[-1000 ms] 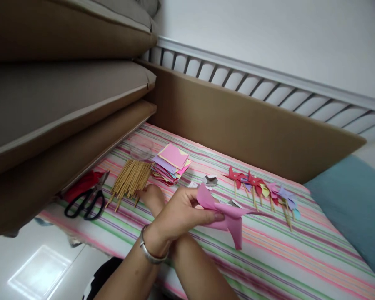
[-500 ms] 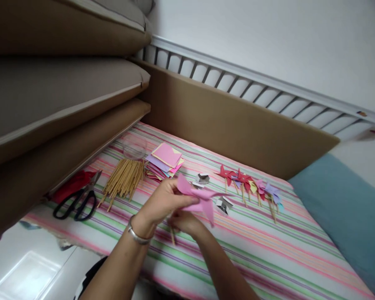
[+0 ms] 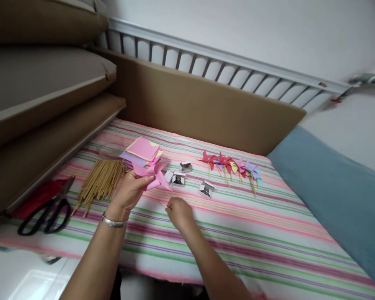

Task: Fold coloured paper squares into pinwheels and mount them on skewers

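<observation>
In the head view, scissors (image 3: 55, 201) lay beside red material (image 3: 39, 198) at the near left of a striped cloth (image 3: 253, 237), under stacked cushions (image 3: 46, 79). A sheaf of sticks (image 3: 98, 182) spread just left of a pile of colored paper squares (image 3: 143, 149), whose near edge was blocked from sight by the work in hand. A brown board (image 3: 193, 104) walled off the far side; a row of paper pinwheels (image 3: 225, 161) on sticks lay before it, to the right.

Three small white boxes sat near the middle, one (image 3: 185, 167) behind, one (image 3: 178, 180) between and one (image 3: 206, 189) nearer, the latter two holding dark bits, perhaps metal, too small to be sure.

A pink paper pinwheel (image 3: 154, 177), its blades curled inward, was pinched between the thumb and fingers of the left hand (image 3: 129, 191), raised above the cloth. The right hand (image 3: 179, 212), nearby, gripped a thin stick (image 3: 163, 204), apart from the pinwheel.
</observation>
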Demonstrator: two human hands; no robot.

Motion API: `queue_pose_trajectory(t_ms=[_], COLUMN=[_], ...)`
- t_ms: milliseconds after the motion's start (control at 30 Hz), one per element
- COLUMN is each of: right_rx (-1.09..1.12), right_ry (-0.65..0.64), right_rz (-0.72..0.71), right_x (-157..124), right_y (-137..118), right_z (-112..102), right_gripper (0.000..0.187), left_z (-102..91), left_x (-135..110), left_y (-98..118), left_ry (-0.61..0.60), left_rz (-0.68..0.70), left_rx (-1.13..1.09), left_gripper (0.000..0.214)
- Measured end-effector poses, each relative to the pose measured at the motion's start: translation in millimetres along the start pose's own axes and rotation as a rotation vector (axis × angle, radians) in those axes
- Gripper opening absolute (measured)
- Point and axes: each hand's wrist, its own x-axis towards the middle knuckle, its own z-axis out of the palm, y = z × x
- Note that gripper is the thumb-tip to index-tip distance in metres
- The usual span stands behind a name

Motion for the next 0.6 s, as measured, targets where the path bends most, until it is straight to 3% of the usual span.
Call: queue_pose_trajectory(t_ms=[133, 333, 433, 600], right_rx=[0.184, 0.931, 0.959, 0.988], right_ry=[-0.034, -0.06, -0.054, -0.048], right_rz=[0.02, 0.056, 0.085, -0.006], right_x=[4, -3, -8, -15], right_y=[12, 11, 5, 1], right_z=[-20, -63, -71, -77], right_gripper=[0.004, 0.027, 0.027, 0.02], left_z=[2.0, 22.8, 32.1, 35.2], left_x=[4, 0, -2, 0], left_y=[-21, -47, -49, -55], left_ry=[-0.143, -0.452, -0.498, -0.521], left_rz=[-0.088, -0.183, -0.131, 0.057], left_rx=[0.128, 0.37, 0.41, 0.487], left_gripper=[0.018, 0.014, 0.013, 0.006])
